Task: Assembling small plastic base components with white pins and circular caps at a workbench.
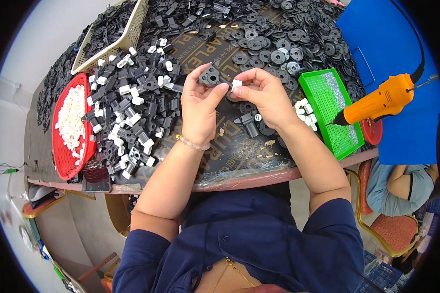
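My left hand point(200, 100) pinches a black plastic bracket point(210, 76) with a round hole, thumb along its lower edge. Close beside it, my right hand point(266, 95) grips a small white plastic piece point(236, 84) between thumb and fingertips. The two parts are held near each other above the table; whether they touch, I cannot tell. Below my right hand lie a black bracket point(249, 125) and a small white button-like part point(257, 117). To the left of my hands spreads a pile of black brackets with white ends point(127, 110).
A red basket point(59, 163) of white pieces stands left, a beige basket point(132, 36) of black parts behind. Black discs point(308, 36) are heaped at the back right. An orange electric screwdriver point(379, 100) hangs over a green tray point(333, 141) with screws; white pieces point(305, 113) lie beside it.
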{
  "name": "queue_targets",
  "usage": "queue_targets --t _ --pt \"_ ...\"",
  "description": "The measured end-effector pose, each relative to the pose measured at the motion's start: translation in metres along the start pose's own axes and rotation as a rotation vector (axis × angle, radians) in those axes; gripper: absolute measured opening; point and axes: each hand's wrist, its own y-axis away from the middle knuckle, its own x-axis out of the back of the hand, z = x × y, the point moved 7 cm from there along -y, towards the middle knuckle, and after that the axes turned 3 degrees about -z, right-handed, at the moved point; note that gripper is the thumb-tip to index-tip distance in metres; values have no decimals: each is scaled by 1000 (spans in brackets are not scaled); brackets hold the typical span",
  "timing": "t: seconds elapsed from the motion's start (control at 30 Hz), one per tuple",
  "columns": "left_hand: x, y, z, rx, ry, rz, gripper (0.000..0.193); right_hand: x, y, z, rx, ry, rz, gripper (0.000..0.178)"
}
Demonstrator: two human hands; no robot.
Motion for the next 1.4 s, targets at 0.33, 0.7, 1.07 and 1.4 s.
queue_targets --t 0.33,0.7,1.07,1.4 --pt "2 2 -12 53 202 11 39 -6 4 1 70 21 6 21" --pt "-2 4 8 58 -2 -18 51 -4 4 -3 91 132 -13 26" --pt "-11 5 6 266 620 -74 43 -52 -22 -60 265 426 -199 72" --pt "21 6 -45 385 729 206 36 -259 -141 4 822 1228 -536 76"
